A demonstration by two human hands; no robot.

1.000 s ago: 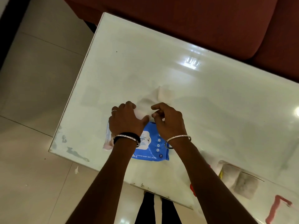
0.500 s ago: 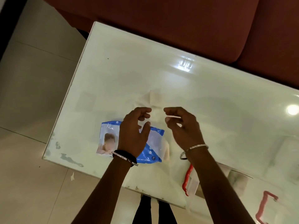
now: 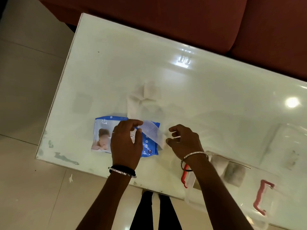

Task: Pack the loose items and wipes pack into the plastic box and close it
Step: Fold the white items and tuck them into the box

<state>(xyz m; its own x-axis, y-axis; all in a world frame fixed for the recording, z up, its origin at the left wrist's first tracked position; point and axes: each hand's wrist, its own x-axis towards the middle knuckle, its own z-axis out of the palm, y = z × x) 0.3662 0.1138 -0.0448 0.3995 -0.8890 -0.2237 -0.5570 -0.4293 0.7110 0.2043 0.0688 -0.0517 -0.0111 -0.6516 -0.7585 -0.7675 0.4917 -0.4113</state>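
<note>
A blue wipes pack (image 3: 149, 143) is laid flat on the white glossy surface (image 3: 116, 72), near its front edge. A thin white wipe sheet (image 3: 152, 130) is stretched over the pack's right end, pinched at one end by the left hand (image 3: 126, 143) and at the other by the right hand (image 3: 184, 141). A crumpled white wipe (image 3: 144, 97) is seen just beyond the pack. At the right, a clear plastic box (image 3: 232, 188) with red latches (image 3: 260, 196) is partly hidden by the right forearm; pale folded cloths (image 3: 232, 173) are seen inside it, though whether it is lidded cannot be told.
</note>
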